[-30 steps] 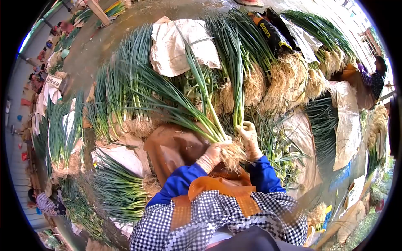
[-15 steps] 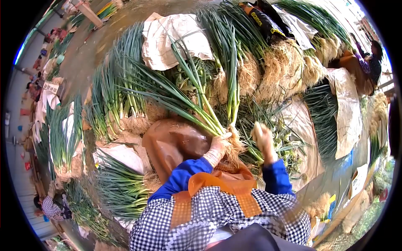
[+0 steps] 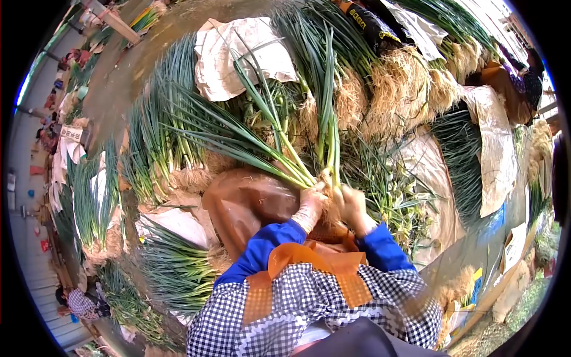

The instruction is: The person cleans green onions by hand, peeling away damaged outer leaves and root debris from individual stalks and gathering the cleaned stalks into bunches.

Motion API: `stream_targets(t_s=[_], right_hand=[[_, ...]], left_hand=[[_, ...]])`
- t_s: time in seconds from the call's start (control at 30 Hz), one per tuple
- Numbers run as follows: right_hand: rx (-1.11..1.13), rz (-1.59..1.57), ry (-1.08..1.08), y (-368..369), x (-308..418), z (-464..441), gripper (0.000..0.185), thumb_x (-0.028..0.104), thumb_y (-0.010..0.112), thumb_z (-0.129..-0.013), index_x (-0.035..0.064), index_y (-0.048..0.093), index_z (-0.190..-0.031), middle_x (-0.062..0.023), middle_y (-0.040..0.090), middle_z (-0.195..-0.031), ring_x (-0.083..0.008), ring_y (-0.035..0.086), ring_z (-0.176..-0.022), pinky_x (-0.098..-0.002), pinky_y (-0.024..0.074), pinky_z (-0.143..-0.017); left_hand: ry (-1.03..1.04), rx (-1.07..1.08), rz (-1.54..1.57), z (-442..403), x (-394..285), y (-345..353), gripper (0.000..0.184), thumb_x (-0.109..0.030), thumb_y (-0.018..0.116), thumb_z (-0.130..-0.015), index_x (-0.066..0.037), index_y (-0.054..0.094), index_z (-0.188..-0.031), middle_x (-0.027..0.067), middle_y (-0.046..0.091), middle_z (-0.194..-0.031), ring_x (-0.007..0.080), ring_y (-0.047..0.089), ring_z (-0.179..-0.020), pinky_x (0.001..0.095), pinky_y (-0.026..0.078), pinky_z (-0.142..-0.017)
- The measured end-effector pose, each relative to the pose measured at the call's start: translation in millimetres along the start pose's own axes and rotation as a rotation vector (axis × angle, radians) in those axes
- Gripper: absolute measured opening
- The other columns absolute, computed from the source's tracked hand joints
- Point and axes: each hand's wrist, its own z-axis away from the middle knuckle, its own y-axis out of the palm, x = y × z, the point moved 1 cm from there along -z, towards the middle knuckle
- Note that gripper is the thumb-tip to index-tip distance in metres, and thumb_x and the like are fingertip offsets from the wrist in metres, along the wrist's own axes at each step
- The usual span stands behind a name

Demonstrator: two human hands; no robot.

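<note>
Right hand (image 3: 355, 209) back at green onions (image 3: 300, 174)

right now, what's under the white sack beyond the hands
Green leaves show just past the near edge of the white sack; whatever lies beneath its middle is covered and can't be seen.

Above the brown covering (image 3: 250, 196), to the left of the left hand (image 3: 314, 203), a hand could pass. On far side, the held green onions (image 3: 250, 149) obstruct; on the right, a leafy heap (image 3: 392, 196).
</note>
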Motion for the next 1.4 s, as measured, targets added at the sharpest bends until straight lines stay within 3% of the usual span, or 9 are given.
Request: stream_targets(t_s=[0.13,0.2,0.33,0.47,0.67,0.8,0.87,1.0,1.4], right_hand=[[0.08,0.296,0.373,-58.8,-70.3,45.7,0.032,0.033,0.056,-0.086,0.01,0.058,-0.065,-0.0101,0.057,-0.057,-0.0248,0.056,-0.045,-0.0371,0.0429,-0.041],[0.778,0.653,0.637,-63.4,-148.7,61.4,0.032,0.038,0.057,-0.085,0.0077,0.066,-0.086,-0.0105,0.063,-0.065,-0.0231,0.064,-0.064,-0.0353,0.0505,-0.059],[0.261,-0.718,0.528,-25.9,-40.9,-37.0,0.051,0.049,0.054,-0.083,0.0048,0.06,-0.107,-0.0148,0.066,-0.09,-0.0259,0.064,-0.084,-0.0314,0.0495,-0.07],[0.288,0.284,0.24,22.0,-14.0,-71.5,0.032,0.038,0.049,-0.088,0.0085,0.061,-0.088,-0.0128,0.062,-0.067,-0.0284,0.063,-0.062,-0.0382,0.0478,-0.053],[0.595,0.284,-0.331,-18.0,11.3,-13.6,0.019,0.035,0.055,-0.082,0.0188,0.061,-0.088,-0.0061,0.056,-0.057,-0.0241,0.059,-0.051,-0.0347,0.0459,-0.044],[0.674,0.326,0.311,-35.2,-59.3,-22.9,0.039,0.042,0.049,-0.088,0.0071,0.061,-0.099,-0.0103,0.063,-0.084,-0.0224,0.06,-0.092,-0.0365,0.0487,-0.076],[0.303,-0.878,0.764,-19.1,-51.2,-42.6,0.046,0.046,0.044,-0.091,0.0042,0.059,-0.103,-0.003,0.061,-0.078,-0.0168,0.059,-0.082,-0.0325,0.0477,-0.069],[0.354,-1.819,0.759,62.2,-57.7,-54.4,0.038,0.045,0.043,-0.093,0.0095,0.056,-0.096,0.004,0.05,-0.064,-0.0064,0.041,-0.051,-0.0187,0.0329,-0.045],[0.268,-1.701,0.83,72.0,-43.6,-31.5,0.025,0.034,0.054,-0.089,0.0122,0.063,-0.08,0.0007,0.055,-0.064,-0.0107,0.049,-0.054,-0.0243,0.0399,-0.048]], left_hand=[[-0.072,0.04,0.087,-16.8,6.3,-22.0,0.013,0.001,0.056,-0.081,0.001,0.059,-0.095,0.0068,0.059,-0.08,0.0185,0.06,-0.067,0.0294,0.052,-0.059],[-0.06,0.027,0.092,-7.6,0.6,-13.3,0.013,0.001,0.057,-0.081,0.001,0.059,-0.094,0.0066,0.059,-0.08,0.0182,0.059,-0.067,0.029,0.052,-0.058],[-0.066,-0.07,-0.032,12.5,-11.3,4.3,0.012,0.001,0.059,-0.08,0.0,0.059,-0.092,0.006,0.059,-0.081,0.0167,0.059,-0.065,0.0277,0.05,-0.054],[0.024,-0.136,-0.213,-9.4,3.9,-22.2,0.017,-0.003,0.057,-0.081,-0.002,0.056,-0.098,0.0065,0.059,-0.077,0.0191,0.06,-0.063,0.0272,0.05,-0.051],[-0.086,-0.02,0.099,-19.0,13.2,-26.0,0.013,-0.004,0.056,-0.083,-0.001,0.057,-0.096,0.0073,0.06,-0.078,0.02,0.059,-0.067,0.0272,0.05,-0.058],[-0.061,-0.085,0.023,13.7,-17.2,10.0,0.01,-0.003,0.056,-0.083,0.001,0.06,-0.092,0.0077,0.06,-0.08,0.0193,0.06,-0.067,0.0294,0.051,-0.058],[-0.016,-0.096,-0.017,13.3,-20.0,12.7,0.013,-0.005,0.056,-0.084,0.0,0.06,-0.095,0.0078,0.061,-0.082,0.0188,0.06,-0.069,0.0293,0.051,-0.058],[-0.117,-0.011,0.015,11.3,-19.2,2.9,0.018,-0.009,0.055,-0.086,-0.001,0.059,-0.101,0.0065,0.062,-0.085,0.018,0.061,-0.07,0.0282,0.052,-0.06],[0.075,-0.082,-0.627,20.8,-17.6,12.8,0.017,-0.004,0.073,-0.073,-0.002,0.062,-0.085,0.0014,0.06,-0.077,0.0077,0.054,-0.057,0.0222,0.042,-0.047]])
